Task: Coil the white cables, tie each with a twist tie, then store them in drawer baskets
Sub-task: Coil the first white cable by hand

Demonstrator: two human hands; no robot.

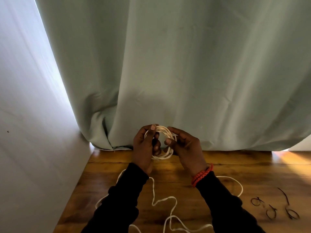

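no readable text, no labels, brands or nos. — nothing legible anywhere

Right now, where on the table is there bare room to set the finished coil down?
Bare wooden table shows at the far right, between the curtain hem and the twist ties, and at the far left corner. The near middle is crowded with loose white cable.

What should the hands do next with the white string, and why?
Probably wind another loop onto the coil that the left hand and right hand hold, because loose cable lies on the table and the twist ties lie untouched.
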